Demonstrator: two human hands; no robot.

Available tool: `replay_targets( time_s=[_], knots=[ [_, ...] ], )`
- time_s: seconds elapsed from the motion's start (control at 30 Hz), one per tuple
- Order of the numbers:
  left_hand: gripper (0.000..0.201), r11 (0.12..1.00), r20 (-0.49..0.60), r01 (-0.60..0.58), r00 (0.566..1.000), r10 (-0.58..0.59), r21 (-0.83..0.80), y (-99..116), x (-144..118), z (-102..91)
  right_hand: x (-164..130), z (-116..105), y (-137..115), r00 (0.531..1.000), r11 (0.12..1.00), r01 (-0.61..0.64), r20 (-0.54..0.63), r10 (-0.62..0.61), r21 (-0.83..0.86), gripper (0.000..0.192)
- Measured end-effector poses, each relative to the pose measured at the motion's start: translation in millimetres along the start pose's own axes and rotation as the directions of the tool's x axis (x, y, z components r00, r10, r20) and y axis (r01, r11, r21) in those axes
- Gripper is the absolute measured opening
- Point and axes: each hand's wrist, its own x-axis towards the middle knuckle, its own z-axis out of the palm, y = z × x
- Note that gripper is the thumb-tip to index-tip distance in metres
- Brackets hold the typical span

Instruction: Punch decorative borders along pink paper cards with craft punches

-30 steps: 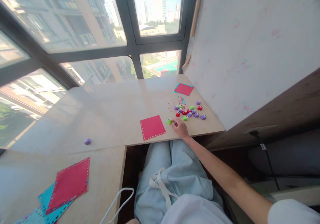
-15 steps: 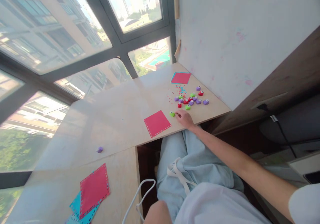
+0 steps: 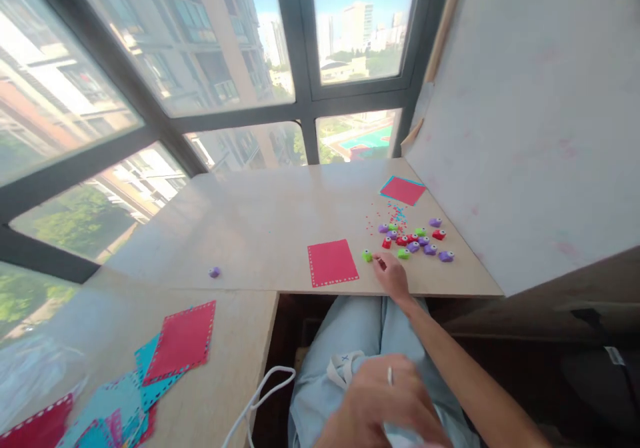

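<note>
My right hand (image 3: pixel 391 276) rests near the table's front edge with its fingers curled together. Its fingertips lie right beside a green craft punch (image 3: pixel 367 255); contact is too small to make out, and so is anything inside the fingers. Left of that punch lies a red paper square (image 3: pixel 333 263) with small holes along its left and lower edges. Over my lap hangs my left hand (image 3: pixel 387 401), a ring on one finger; motion smears its fingers. To the right, several purple, red and green craft punches (image 3: pixel 413 247) sit in a loose group.
Red and blue paper dots (image 3: pixel 399 215) lie behind the punches, near stacked red and blue sheets (image 3: pixel 403 190). A lone purple punch (image 3: pixel 215 272) sits at left. Punched red sheets (image 3: pixel 183 341) overlap blue ones, with clear plastic (image 3: pixel 35 368) beside them. A white cable (image 3: pixel 270 376) hangs at the edge.
My left hand has come into view over my lap. The camera has turned, showing more of the left side of the table. My right hand stays beside the green punch.
</note>
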Motion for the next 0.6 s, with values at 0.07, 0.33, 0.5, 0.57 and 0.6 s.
replay_targets(
  time_s=[0.07, 0.33, 0.5, 0.57, 0.6],
  knots=[
    [0.045, 0.996, -0.298, 0.021, 0.954, -0.045, -0.084, -17, 29, -5.1, -2, 0, 3, 1.0, 1.0, 0.012, 0.008, -0.012, 0.029, 0.027],
    [0.038, 0.972, -0.895, -0.061, 0.407, -0.185, -0.228, -92, 53, -98.6, -9, -3, 11, 0.993, 0.993, 0.119, 0.019, -0.12, 0.023, 0.043],
    [0.033, 0.979, -0.992, 0.202, -0.118, 0.047, 0.022, -101, 15, -216.1, -10, -7, 12, 0.988, 0.987, 0.151, 0.025, -0.152, 0.046, 0.04],
    [0.035, 0.81, -0.964, 0.571, -0.118, 0.239, 0.131, -99, -2, -261.9, -10, -8, 13, 0.987, 0.986, 0.158, 0.025, -0.159, 0.045, 0.04],
    [0.035, 0.762, -0.958, 0.633, -0.114, 0.264, 0.135, -97, -12, -282.1, -10, -8, 13, 0.985, 0.985, 0.167, 0.03, -0.169, 0.043, 0.04]
  ],
)
